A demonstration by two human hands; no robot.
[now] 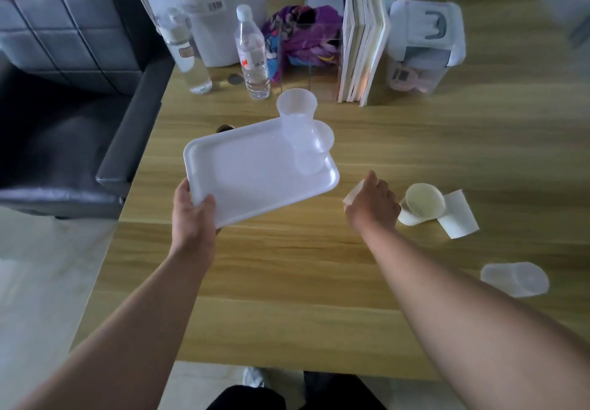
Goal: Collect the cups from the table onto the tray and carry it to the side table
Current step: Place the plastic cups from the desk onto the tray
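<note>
My left hand (194, 214) grips the near-left corner of a white tray (252, 179), held tilted above the wooden table (319, 266). Two translucent cups stand at the tray's far right: a taller one (295, 112) and a smaller one (314, 151). My right hand (373, 205) is closed around a white paper cup (352, 194), of which only the rim end shows. Just to the right, another paper cup (421, 207) lies on its side, mouth toward me, touching a third one (459, 214). A translucent cup (515, 278) lies tipped near the right edge.
Along the table's back stand two water bottles (253, 55), a purple bag (303, 36), upright books (364, 45) and a clear storage box (424, 45). A dark sofa (70, 90) sits against the table's left side.
</note>
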